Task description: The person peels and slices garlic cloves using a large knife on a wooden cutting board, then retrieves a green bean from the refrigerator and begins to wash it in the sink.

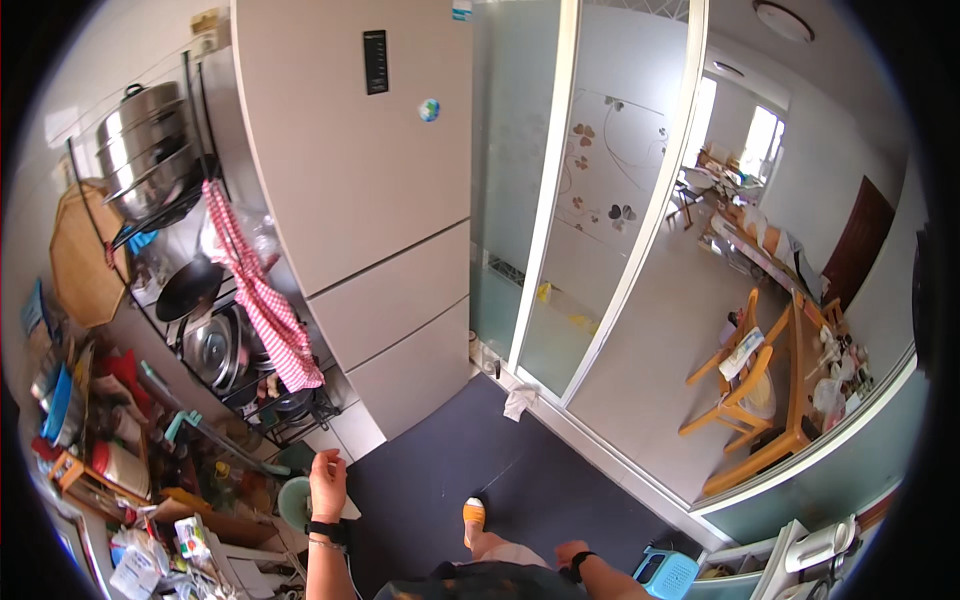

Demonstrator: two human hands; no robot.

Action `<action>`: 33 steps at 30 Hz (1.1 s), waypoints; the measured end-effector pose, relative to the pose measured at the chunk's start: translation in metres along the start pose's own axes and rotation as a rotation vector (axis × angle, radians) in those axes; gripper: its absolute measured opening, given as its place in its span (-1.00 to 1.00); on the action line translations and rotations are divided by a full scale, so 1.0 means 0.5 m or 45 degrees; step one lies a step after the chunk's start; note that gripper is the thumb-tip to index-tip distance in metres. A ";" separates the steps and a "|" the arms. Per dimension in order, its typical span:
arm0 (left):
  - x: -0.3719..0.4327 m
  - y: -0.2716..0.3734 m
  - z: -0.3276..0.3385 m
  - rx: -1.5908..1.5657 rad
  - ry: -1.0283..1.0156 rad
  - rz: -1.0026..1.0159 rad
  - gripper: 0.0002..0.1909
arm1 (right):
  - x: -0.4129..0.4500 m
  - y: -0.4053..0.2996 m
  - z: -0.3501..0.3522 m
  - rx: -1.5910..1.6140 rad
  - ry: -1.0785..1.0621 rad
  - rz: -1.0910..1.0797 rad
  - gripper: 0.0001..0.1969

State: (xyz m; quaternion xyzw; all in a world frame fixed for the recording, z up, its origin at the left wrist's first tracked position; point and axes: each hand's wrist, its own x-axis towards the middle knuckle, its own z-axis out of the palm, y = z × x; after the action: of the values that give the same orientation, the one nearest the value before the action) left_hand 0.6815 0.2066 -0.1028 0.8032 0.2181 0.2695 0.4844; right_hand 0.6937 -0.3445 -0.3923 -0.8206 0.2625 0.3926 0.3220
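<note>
My left hand [328, 480] is raised in front of me over the dark floor mat [450, 450], its fingers loosely curled and slightly apart with nothing in them. Just left of it stands a green plastic bin [293, 502], partly behind my forearm. Low by my body is my right hand [571, 553], bent inward; its fingers are hard to make out, and no object shows in it. A light blue plastic stool [666, 573] stands nearest to its forearm. One of my feet, in an orange slipper [473, 511], is on the mat.
A tall refrigerator [360, 180] stands ahead, beside a black rack [161, 334] with pots, pans and a checked cloth [259, 300]. Frosted sliding doors [615, 172] border an opening to a room with wooden chairs [739, 375] and a person lying down [765, 232]. A white cloth [519, 402] lies near the track.
</note>
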 end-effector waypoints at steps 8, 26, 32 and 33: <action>0.245 -0.061 0.006 -0.107 0.167 -0.014 -0.73 | 0.145 -0.319 -0.110 -1.576 -0.234 -0.694 -0.87; 0.771 0.034 0.083 -0.049 0.461 0.328 -0.23 | -0.066 -1.007 -0.182 0.549 -0.053 -0.927 -0.69; 0.829 0.037 0.094 -0.348 0.402 0.268 -0.37 | -0.119 -1.115 -0.153 0.452 -0.076 -1.073 -0.71; 0.835 0.024 0.091 -0.371 0.397 0.251 -0.42 | -0.129 -1.132 -0.146 0.448 -0.085 -1.076 -0.71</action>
State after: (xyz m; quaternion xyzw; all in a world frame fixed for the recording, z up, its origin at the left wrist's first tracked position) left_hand 1.0289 0.4265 -0.0171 0.6910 0.1697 0.4648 0.5271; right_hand 1.0794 -0.0159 -0.1219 -0.7755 -0.0432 0.2023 0.5965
